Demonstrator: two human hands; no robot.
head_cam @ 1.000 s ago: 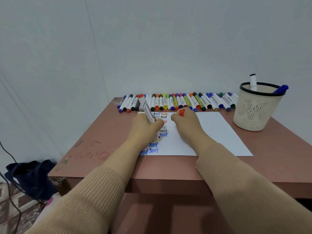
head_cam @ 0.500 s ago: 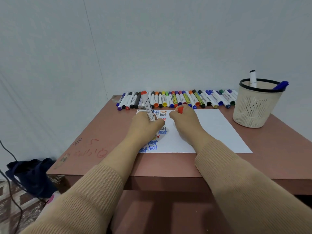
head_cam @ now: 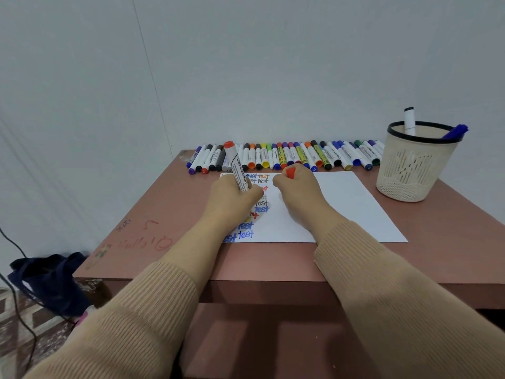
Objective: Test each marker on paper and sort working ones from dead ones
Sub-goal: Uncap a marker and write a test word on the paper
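red marker (head_cam: 237,170) | now slightly more upright | left hand (head_cam: 232,199) (small change)

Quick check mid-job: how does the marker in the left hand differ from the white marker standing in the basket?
The held marker has a red end; the basket marker has a black one. The held marker leans over the paper, gripped by the left hand; the basket marker stands nearly upright in the basket, untouched. The held marker seems uncapped: the right hand holds a red cap. Both have white barrels.
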